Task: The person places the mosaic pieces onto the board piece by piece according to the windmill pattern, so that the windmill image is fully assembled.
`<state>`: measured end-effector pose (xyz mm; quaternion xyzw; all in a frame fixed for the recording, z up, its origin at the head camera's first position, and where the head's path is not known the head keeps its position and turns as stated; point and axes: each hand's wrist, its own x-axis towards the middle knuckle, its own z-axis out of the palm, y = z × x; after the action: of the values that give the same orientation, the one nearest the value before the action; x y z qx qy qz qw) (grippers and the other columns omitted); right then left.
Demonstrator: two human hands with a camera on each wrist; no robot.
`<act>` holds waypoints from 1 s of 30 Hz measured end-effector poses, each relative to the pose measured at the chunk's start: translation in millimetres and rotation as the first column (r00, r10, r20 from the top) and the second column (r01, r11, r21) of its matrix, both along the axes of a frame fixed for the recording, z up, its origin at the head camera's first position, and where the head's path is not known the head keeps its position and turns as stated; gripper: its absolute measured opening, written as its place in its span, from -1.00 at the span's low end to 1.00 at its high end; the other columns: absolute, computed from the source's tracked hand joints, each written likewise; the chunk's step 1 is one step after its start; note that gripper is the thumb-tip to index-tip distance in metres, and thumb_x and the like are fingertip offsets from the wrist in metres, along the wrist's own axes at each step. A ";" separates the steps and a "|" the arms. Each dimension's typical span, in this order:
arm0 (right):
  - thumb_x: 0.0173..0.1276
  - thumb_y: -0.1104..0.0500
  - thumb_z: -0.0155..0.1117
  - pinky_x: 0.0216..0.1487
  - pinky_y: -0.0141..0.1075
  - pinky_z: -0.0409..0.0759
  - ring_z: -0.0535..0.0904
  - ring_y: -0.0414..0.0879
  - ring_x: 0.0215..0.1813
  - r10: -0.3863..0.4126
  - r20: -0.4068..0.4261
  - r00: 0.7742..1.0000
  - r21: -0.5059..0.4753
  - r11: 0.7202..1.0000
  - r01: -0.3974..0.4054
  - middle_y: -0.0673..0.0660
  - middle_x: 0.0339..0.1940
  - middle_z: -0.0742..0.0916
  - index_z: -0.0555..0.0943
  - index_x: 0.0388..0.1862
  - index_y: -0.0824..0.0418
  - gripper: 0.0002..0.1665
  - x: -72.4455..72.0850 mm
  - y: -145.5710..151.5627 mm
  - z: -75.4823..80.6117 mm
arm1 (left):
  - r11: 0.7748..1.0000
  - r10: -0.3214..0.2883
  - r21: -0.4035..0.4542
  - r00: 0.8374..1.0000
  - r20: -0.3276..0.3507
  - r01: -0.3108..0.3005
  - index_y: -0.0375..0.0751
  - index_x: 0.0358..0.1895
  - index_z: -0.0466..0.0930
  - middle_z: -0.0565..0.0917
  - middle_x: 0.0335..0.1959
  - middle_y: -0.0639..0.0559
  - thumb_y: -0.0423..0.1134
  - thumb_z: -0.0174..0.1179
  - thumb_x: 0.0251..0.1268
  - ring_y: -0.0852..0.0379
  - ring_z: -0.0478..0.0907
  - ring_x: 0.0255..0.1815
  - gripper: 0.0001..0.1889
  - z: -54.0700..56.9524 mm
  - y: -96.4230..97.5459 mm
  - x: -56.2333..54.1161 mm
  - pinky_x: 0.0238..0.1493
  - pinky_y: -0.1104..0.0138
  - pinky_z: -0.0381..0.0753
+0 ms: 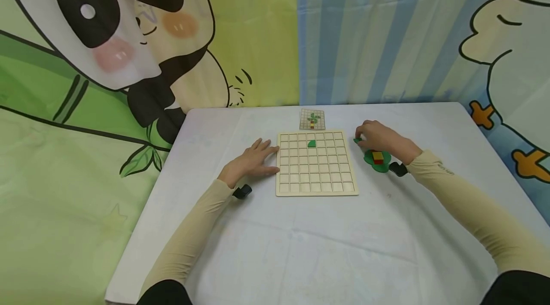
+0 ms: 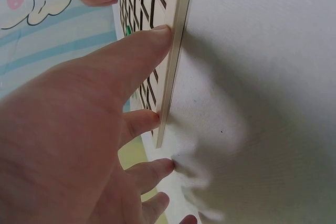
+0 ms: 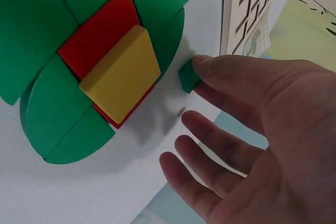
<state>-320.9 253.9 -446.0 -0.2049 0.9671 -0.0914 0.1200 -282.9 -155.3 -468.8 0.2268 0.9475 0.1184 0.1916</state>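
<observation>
A square wooden grid board [image 1: 317, 171] lies on the white table, with one green block [image 1: 312, 143] in an upper cell. My left hand [image 1: 253, 161] is spread flat at the board's left side; in the left wrist view its thumb [image 2: 142, 45] and a finger touch the board's edge. To the right of the board, my right hand [image 1: 378, 137] pinches a small green block [image 3: 188, 76] between thumb and index finger, the other fingers loosely bent. Beside it sits a cluster of green rounded blocks [image 3: 63, 135] around red blocks [image 3: 100, 32], with a yellow block [image 3: 123, 74] on top.
A small pattern card [image 1: 312, 119] with a green, red and yellow picture lies behind the board. The white table [image 1: 301, 247] extends to both sides. Printed curtains [image 1: 258, 33] hang behind it.
</observation>
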 end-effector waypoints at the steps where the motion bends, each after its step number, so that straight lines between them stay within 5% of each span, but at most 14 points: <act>1: 0.37 0.14 0.36 -0.08 -0.02 0.63 0.55 0.11 -0.11 -0.006 0.005 1.000 -0.003 1.000 0.006 0.35 0.02 0.65 0.69 -0.02 0.28 -0.71 0.3 -0.7 0.0 | 1.000 0.001 -0.001 1.000 0.001 -0.001 0.11 0.62 0.07 -0.11 0.68 -0.13 0.29 0.16 0.36 -0.20 -0.35 0.69 -0.15 0.4 0.2 0.0 0.58 -0.26 -0.07; 8: 0.35 0.03 0.39 -0.10 -0.01 0.60 0.52 0.17 -0.04 -0.080 0.049 0.996 0.031 0.996 0.079 0.36 0.05 0.62 0.63 0.07 0.30 -0.56 3.6 0.3 2.1 | 1.000 0.003 0.004 1.000 0.001 -0.003 0.11 0.62 0.07 -0.11 0.68 -0.13 0.28 0.16 0.36 -0.20 -0.35 0.69 -0.15 0.3 0.3 -0.2 0.58 -0.26 -0.08; 30: 0.31 0.05 0.40 -0.15 -0.05 0.64 0.54 0.09 -0.13 -0.070 0.032 0.997 0.030 0.997 0.069 0.35 0.09 0.62 0.68 -0.02 0.28 -0.62 1.5 1.1 2.4 | 1.000 0.011 -0.007 1.000 -0.006 -0.011 0.16 0.62 0.06 -0.12 0.69 -0.09 0.31 0.15 0.35 -0.17 -0.38 0.70 -0.14 -4.4 -0.5 -1.6 0.59 -0.24 -0.10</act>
<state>-319.4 255.0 -443.6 -0.1678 0.9727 -0.0851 0.1357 -284.5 -155.9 -473.2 0.2212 0.9498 0.1153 0.1887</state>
